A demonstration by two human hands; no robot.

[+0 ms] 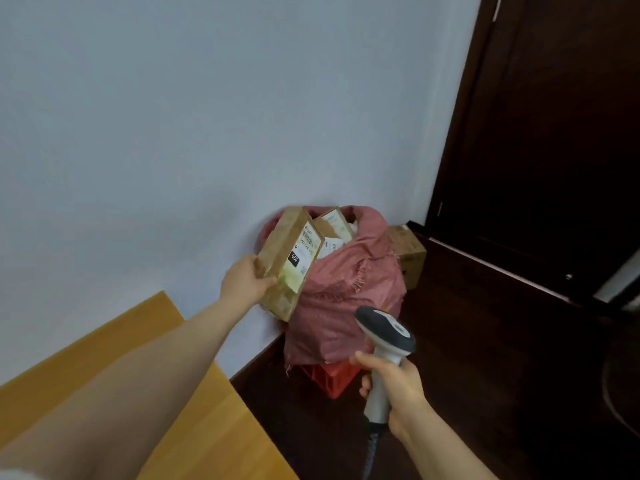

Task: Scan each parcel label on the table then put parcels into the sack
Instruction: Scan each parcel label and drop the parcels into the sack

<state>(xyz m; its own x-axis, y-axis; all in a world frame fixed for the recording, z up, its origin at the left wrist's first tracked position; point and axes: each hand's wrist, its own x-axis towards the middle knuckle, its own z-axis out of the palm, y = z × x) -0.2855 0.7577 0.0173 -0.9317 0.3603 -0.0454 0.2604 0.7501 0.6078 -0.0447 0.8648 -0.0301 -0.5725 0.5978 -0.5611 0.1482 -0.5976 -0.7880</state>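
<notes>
Parcel over the sack now: a brown cardboard parcel point(282, 268) is gripped at its lower end by the left hand point(244, 280), thumb laid across the near face, the other fingers hidden behind. It is held tilted, upper end leaning toward the mouth of the pink woven sack point(343, 299), presumably so that it can be slid in over the rim. Its white shipping label point(304, 254) is turned toward the camera, which suggests the scan is judged done and the drop is the step in hand.

The handheld barcode scanner point(386, 332) is clasped round its grip by the right hand point(394, 382), low and near the body, head pointed away; it seems to be parked out of the way and ready.

The sack is propped on a red plastic crate point(329, 377) in the corner, which raises its mouth toward the wooden worktop point(194, 410).

Counted: one parcel in hand, one boxed parcel point(334, 223) plainly showing in the sack mouth with more white labels beneath that cannot be separated, one cardboard box point(410, 252) on the floor behind the sack, one scanner, one sack, one crate.
</notes>
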